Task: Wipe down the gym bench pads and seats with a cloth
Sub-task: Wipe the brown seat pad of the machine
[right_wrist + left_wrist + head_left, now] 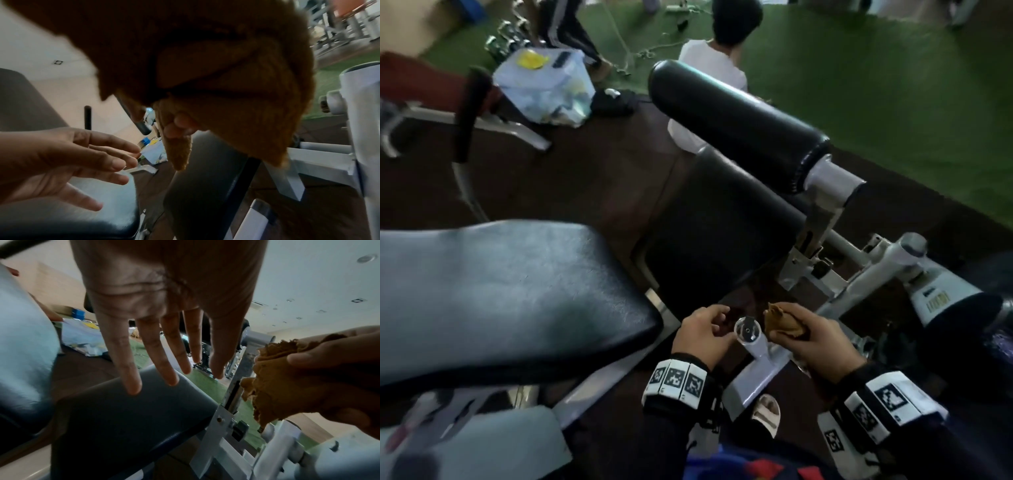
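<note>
Between wipes: right hand (822, 342) grips the bunched cloth (782, 323); left hand (702, 337) spread, empty. Next, press cloth onto seat pad (500, 294).

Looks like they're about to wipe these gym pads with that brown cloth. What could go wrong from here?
1. The brown cloth is bunched tight in the right hand; wadded up, it would likely wipe narrow streaks.
2. Both hands hover by the white frame tube, the open left hand closest; knuckles could knock the metal.
3. The roller pad and seat pad sit apart, so one might get skipped.
</note>
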The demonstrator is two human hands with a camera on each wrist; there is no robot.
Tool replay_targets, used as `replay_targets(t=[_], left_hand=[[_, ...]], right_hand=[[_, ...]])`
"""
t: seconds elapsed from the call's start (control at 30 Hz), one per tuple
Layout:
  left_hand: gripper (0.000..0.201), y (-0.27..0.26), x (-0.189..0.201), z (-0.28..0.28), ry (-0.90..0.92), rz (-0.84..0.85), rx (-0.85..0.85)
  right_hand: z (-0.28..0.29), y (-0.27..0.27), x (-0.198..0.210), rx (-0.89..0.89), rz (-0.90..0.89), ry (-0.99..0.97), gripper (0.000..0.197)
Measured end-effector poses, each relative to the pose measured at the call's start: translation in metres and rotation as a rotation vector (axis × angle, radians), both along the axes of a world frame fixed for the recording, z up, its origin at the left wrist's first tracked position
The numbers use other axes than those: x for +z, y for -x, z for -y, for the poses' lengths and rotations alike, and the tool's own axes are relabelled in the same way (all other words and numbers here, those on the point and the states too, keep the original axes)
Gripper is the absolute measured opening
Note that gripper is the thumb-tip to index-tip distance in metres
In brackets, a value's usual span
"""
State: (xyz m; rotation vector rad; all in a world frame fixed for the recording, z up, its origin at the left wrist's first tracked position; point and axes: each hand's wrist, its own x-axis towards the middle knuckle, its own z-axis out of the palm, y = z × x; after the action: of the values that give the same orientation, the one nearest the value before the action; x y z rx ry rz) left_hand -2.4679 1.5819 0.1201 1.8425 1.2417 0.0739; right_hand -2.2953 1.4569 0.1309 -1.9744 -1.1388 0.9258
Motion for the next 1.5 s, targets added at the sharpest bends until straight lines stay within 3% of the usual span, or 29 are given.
replay_targets(t=[0.63,1.1,1.5], left_hand=[[0.044,0.118,0.015,0.073,-0.02,-0.06,0.391],[0.046,0.239,0.007,0.245,-0.024,-0.082,0.751],[0.044,0.248,0.011,0.346,-0.007,-0.116,1.165]], right_hand=[[-0.016,0.084,0.007,0.473,-0.061,-0.003,0.044],[0.052,0.202,0.02,0.899,0.018,0.037,0.039],[0.075,0.236,0.021,1.323,0.11,0.093,0.044]])
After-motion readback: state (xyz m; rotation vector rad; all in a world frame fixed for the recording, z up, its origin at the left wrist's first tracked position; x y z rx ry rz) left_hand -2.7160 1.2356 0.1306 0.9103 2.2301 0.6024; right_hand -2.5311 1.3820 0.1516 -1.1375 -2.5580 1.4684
